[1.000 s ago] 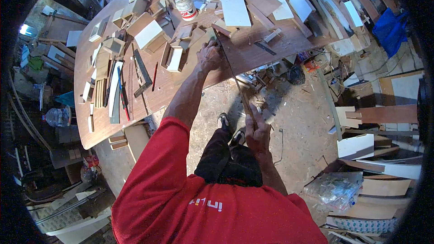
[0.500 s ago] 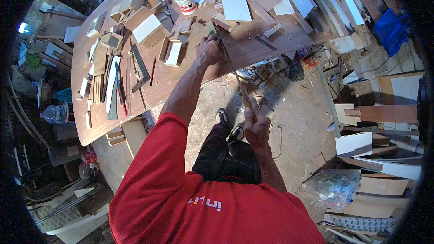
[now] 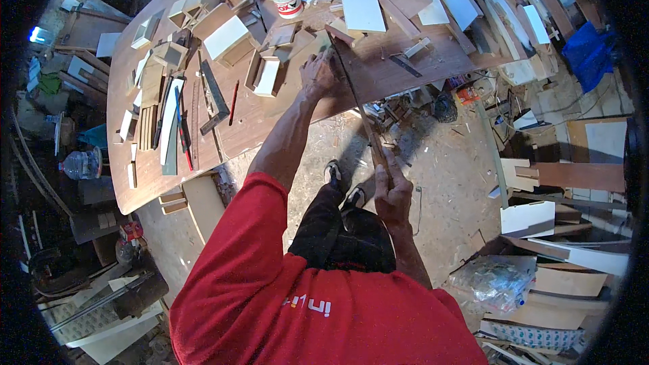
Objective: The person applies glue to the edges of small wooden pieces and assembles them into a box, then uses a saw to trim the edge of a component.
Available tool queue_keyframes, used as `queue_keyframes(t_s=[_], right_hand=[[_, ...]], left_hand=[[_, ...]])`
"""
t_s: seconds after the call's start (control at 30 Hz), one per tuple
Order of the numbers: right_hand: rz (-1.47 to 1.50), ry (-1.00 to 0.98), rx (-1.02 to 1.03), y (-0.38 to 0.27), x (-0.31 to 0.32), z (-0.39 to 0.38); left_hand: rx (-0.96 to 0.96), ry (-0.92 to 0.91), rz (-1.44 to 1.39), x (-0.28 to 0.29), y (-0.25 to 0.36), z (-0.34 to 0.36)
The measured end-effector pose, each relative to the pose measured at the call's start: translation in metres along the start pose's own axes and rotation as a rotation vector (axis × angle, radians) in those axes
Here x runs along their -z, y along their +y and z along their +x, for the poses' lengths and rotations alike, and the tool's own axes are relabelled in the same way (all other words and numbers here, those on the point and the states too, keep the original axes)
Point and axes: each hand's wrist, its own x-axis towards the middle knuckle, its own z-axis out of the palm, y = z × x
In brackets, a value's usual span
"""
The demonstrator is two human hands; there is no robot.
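My right hand [image 3: 394, 192] is closed around the wooden handle of a handsaw [image 3: 356, 99], below the table's front edge. Its long, narrow blade, seen nearly edge-on, runs up and away across that edge onto the tabletop. My left hand [image 3: 318, 74] rests with fingers spread and slightly bent on a flat brown board [image 3: 295, 71], just left of the blade. The palm hides part of the board, and I cannot tell where the teeth meet it. A small open wooden box [image 3: 265, 77] with a white face lies to the left of this hand.
Wood offcuts and white panels [image 3: 361, 0] cover the far side of the wooden table [image 3: 236, 136], beside a white tub [image 3: 286, 1]. A metal square [image 3: 213, 101] and a red pencil [image 3: 233, 103] lie at left. Stacked boards [image 3: 527, 216] line the right; scraps litter the floor.
The view has shifted slightly, so the table and both arms sit a little differently in the picture. My right hand and saw handle appear slightly lower; my left hand stays on the board.
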Motion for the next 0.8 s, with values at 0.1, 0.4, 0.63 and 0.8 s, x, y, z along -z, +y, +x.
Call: queue_keyframes(t_s=[0.1, 0.4, 0.63, 0.8], right_hand=[[0.103, -0.01, -0.055, -0.005, 0.01, 0.003], [0.175, -0.128, 0.027, 0.006, 0.017, -0.007], [0.073, 0.051, 0.05, 0.005, 0.001, 0.0], [-0.001, 0.069, 0.12, 0.006, 0.006, -0.003]], left_hand=[[-0.014, -0.021, -0.004, 0.007, 0.017, -0.002], [-0.041, -0.125, 0.052, 0.035, 0.027, -0.009], [-0.059, -0.1, 0.038, 0.032, 0.025, -0.014], [-0.032, -0.172, 0.088, 0.035, 0.031, -0.014]])
